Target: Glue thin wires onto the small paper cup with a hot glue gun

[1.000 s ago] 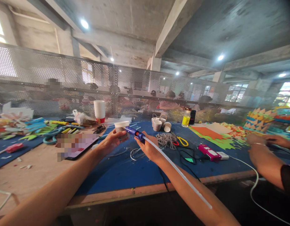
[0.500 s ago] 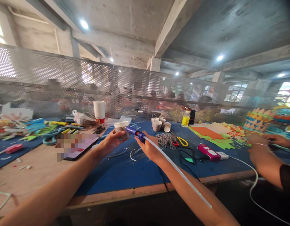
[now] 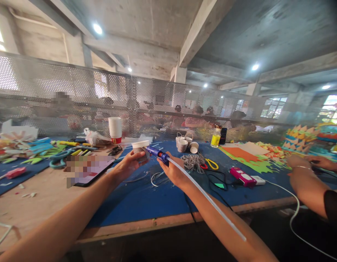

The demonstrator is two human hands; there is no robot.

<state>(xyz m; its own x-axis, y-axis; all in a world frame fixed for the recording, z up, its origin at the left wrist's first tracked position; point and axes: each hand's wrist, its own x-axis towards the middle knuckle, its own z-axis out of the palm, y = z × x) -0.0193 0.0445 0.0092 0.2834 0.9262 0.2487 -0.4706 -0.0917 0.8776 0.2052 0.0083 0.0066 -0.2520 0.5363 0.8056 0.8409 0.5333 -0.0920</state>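
One blue mat [image 3: 135, 203] below my grip, perforated screen [image 3: 164, 96] ahead, bare concrete ceiling [image 3: 146, 29] overhead. Left hand [image 3: 131, 162] holds tapered, white-rimmed cup [image 3: 139, 145]; right hand [image 3: 173, 171] clasps smooth blue glue gun [image 3: 156, 153], pointing at cup. Tangled grey cord [image 3: 194, 163] right of my grip.

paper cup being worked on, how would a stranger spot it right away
Start with the blue mat in the centre of the view. Near its far edge, the left grip holds the paper cup, with the tip of a blue glue gun at its side. Unlike the tall white cup stack and the small grey cups, this one is held.
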